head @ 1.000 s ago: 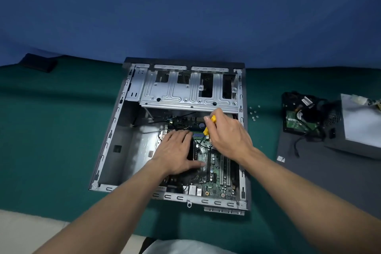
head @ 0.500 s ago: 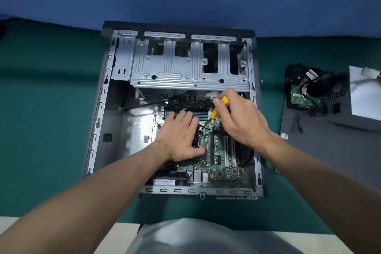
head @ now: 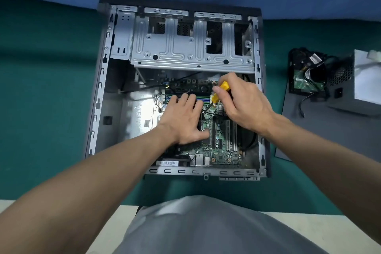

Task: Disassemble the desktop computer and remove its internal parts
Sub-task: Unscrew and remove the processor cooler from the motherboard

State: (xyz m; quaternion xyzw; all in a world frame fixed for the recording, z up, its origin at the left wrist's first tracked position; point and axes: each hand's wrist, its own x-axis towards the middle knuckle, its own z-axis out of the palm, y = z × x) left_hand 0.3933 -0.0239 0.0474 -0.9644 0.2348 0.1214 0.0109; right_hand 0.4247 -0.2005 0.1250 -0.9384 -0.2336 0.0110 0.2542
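Observation:
The open grey computer case lies flat on the green cloth, its metal drive cage across the far end. A green motherboard sits in the near right part of the case. My left hand rests flat on the board with straight fingers, covering what lies under it. My right hand grips a yellow-handled screwdriver, whose shaft slants down to the board just right of my left fingers. Its tip is hard to make out.
A removed hard drive with cables and a grey power supply lie on a dark grey side panel to the right. The table's near edge is pale; green cloth covers the left.
The view has dropped closer over the case, so it looks larger and squarer. Both hands stay at the same spot on the motherboard, the right one still holding the screwdriver.

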